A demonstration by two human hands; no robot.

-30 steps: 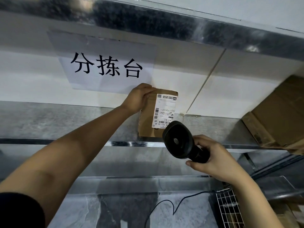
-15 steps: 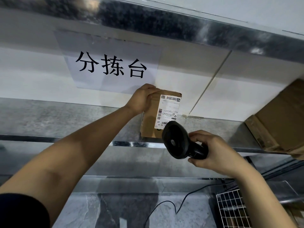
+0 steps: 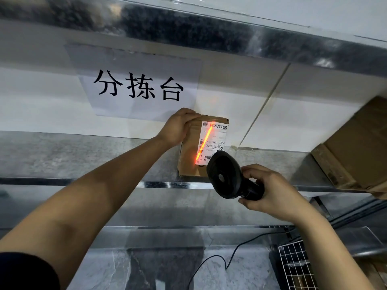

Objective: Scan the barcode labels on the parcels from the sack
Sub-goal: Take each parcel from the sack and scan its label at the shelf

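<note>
A person's left hand grips the upper left edge of a small brown cardboard parcel at the centre of the frame, holding it upright on a metal shelf against a pale wall. The parcel's white shipping label, printed with barcodes and a square code, faces the camera. A bright orange-red scan line runs slantwise down the label, from its top edge to its lower left corner.

Just below and right of the parcel, the right hand is curled round the handle of a black handheld barcode scanner, whose rounded head overlaps the parcel's lower right corner. A thin black cable trails across the grey marbled surface at the bottom of the frame.

Above the left hand, a white paper sign with three black Chinese characters is fixed to the wall. A large cardboard box leans at the right edge, and a white wire grid shows at lower right.
</note>
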